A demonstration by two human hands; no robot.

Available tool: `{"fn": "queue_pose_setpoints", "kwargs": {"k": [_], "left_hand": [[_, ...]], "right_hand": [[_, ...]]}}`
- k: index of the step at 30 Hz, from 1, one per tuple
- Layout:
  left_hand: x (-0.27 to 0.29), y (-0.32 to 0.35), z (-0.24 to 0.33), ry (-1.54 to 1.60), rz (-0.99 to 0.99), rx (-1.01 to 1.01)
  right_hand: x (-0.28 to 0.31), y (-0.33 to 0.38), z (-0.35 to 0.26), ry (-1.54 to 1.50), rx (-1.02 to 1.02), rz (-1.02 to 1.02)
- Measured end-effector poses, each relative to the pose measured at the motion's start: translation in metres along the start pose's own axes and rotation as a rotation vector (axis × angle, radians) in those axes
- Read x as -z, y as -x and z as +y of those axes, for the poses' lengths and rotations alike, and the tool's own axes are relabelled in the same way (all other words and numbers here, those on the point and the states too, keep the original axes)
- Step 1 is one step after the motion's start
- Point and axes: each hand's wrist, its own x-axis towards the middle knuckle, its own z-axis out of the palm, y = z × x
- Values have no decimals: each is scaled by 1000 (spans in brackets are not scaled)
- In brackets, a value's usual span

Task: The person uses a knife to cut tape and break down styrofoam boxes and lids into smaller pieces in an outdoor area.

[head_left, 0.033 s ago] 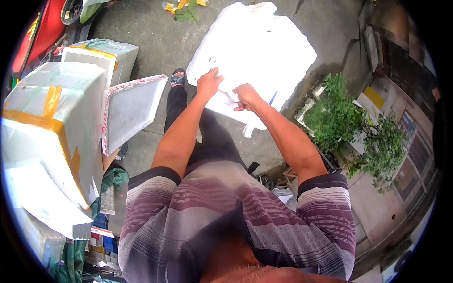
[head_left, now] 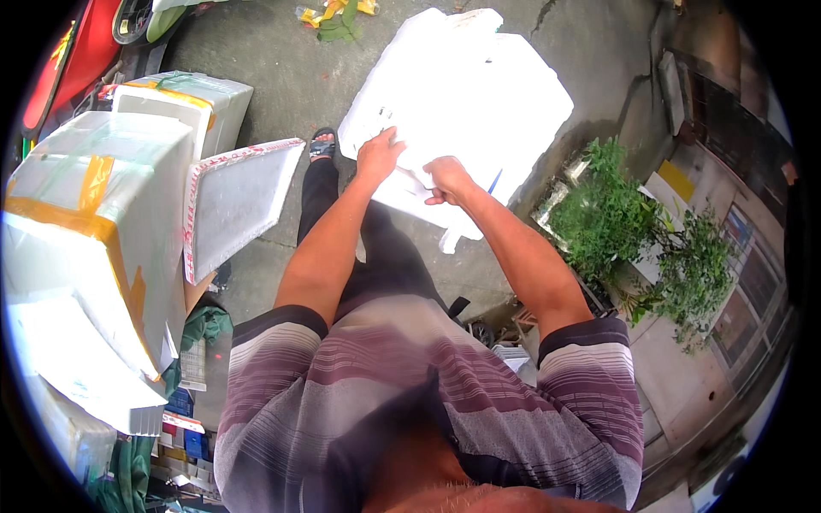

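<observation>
A large white slab-like thing [head_left: 479, 94], probably foam, lies in front of me, so bright that its surface detail is lost. My left hand [head_left: 377, 156] rests on its near left part, thumb and forefinger a little apart; the other fingers barely show. To the right, my right hand [head_left: 446, 181] is closed, fingers curled, at a small white piece at the slab's near edge; glare hides what exactly it grips. Beside that hand a thin blue strip [head_left: 495, 180] lies on the white surface. A white scrap [head_left: 448, 240] hangs below the near edge.
Taped white foam boxes [head_left: 145, 162] are stacked at left, with a foam lid [head_left: 244, 201] leaning against them. Green plants [head_left: 599, 201] stand at right. Yellow wrappers and a leaf [head_left: 340, 26] lie on the concrete floor [head_left: 256, 47] at the far side. My sandalled foot [head_left: 322, 144] stands beside the slab.
</observation>
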Motion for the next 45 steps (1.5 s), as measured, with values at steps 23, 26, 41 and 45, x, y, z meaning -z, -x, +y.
{"fn": "queue_pose_setpoints", "kwargs": {"k": [23, 26, 41, 45], "left_hand": [[-6, 5, -8, 18, 40, -51], [-15, -1, -39, 355, 54, -20], [-25, 32, -65, 254, 59, -45], [-36, 30, -70, 295, 102, -118]], "right_hand": [[-6, -16, 14, 58, -25, -16], [-8, -13, -3, 418, -39, -107], [-9, -25, -15, 1400, 478, 18], [-17, -17, -17, 1446, 505, 80]]}}
